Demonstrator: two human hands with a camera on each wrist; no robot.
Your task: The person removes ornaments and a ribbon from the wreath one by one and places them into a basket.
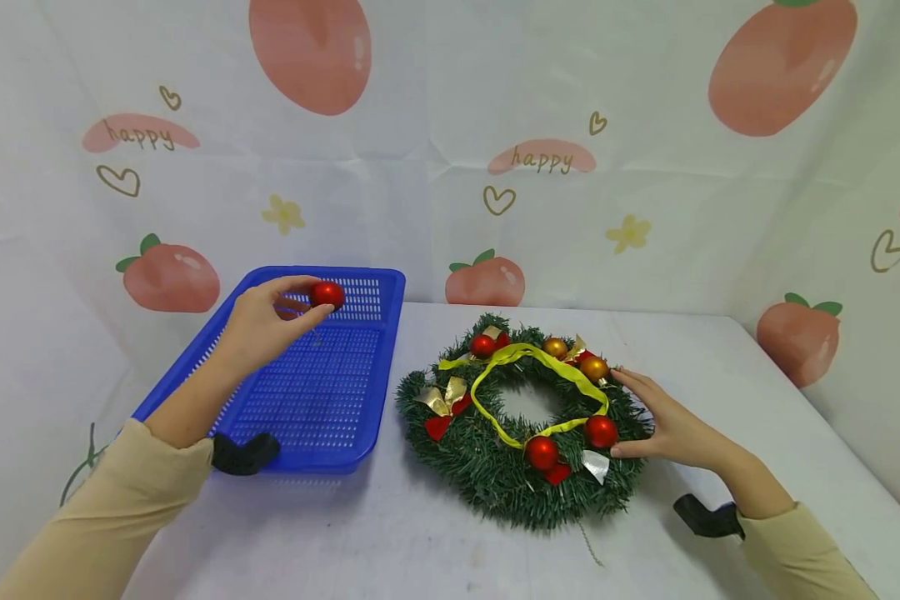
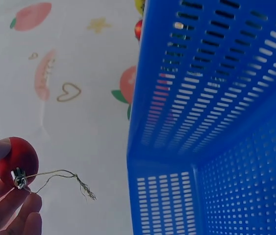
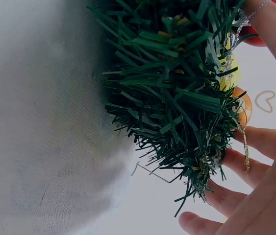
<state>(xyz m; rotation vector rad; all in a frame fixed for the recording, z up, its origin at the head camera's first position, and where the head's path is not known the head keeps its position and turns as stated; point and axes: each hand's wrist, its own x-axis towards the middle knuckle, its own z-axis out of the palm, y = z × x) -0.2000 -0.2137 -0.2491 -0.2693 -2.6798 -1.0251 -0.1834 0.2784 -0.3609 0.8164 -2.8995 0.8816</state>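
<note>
Between the thumb and fingers of my left hand [image 1: 266, 325] is a red Christmas ball [image 1: 327, 295], held up over the blue plastic basket [image 1: 392, 358]. In the left wrist view the ball's silver cap and a loose thread [image 2: 54, 172] show. My right hand [image 1: 678, 429] touches the right side of a green wreath [image 1: 472, 462], its fingers spread along the edge. The thumb lies close to a red ball [image 1: 602, 431] and the fingertips by a gold ball [image 1: 594, 368]. A yellow ribbon [image 1: 525, 350] loops over the wreath.
More ornaments sit on the wreath, among them a gold bow [image 1: 442, 398] and a silver piece [image 1: 595, 465]. The white table [image 1: 450, 550] carries basket and wreath side by side. Behind hangs a white printed curtain [image 1: 390, 192].
</note>
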